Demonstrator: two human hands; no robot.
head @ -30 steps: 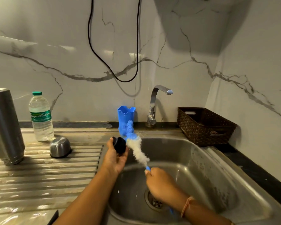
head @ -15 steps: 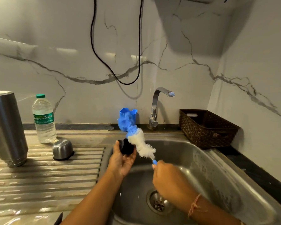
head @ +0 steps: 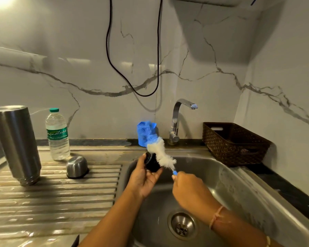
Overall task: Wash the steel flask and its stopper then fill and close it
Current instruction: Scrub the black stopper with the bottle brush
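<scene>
– On the drainboard at far left, how does the steel flask [head: 16,143] stand?

– Mouth down on the ribs, well apart from your 2 hands. It is stiff, smooth steel; I judge it slippery when wet and heavy once filled, so take it round the middle of the body with a full grip and steady it with the other hand. Right of it stand a water bottle [head: 57,134] and a small steel cup [head: 77,166], also upside down.

– And the stopper [head: 152,163]?

– Your left hand [head: 144,179] holds it over the left edge of the sink [head: 230,175], fingers and thumb curled round it. It looks small, black and rigid, probably light and slick if soapy. Grip it by the outer rim.

– My right hand [head: 191,191]?

– Closed round the blue handle of the bottle brush [head: 161,154], whose soft white bristles lie against the stopper's right side. They will bend, so little force is needed.

– The tap [head: 174,120]?

– No water shows at its spout. A brown basket [head: 234,143] sits at the far right.
</scene>
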